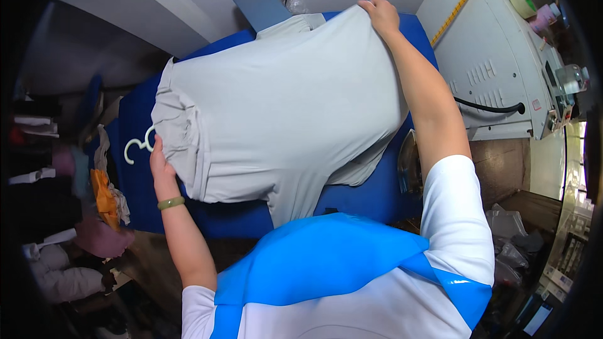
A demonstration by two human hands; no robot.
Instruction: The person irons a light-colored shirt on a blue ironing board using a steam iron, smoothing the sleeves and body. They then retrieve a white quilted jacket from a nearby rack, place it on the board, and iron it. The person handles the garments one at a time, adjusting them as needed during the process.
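Note:
A light grey knit garment (pixel 282 99) is spread over a blue padded ironing board (pixel 367 202). My right hand (pixel 384 16) pinches its far right corner and holds the cloth stretched up and away. At the bunched left end, my left hand (pixel 162 165) grips the edge; its thumb shows, while its fingers are hidden by the fabric. Beside that thumb a pale plastic hanger (pixel 135 146) pokes out, its hook lying over the blue cover and its body out of sight. One sleeve (pixel 297 197) hangs toward my blue apron (pixel 320 259).
A grey board (pixel 262 7) stands behind the garment. To the right is a white metal machine cabinet (pixel 490 70) with a black hose (pixel 490 108), a yellow tape measure (pixel 461 2), a tape roll (pixel 522 2) and a clear bottle (pixel 571 79). Orange cloth (pixel 104 197) hangs at left.

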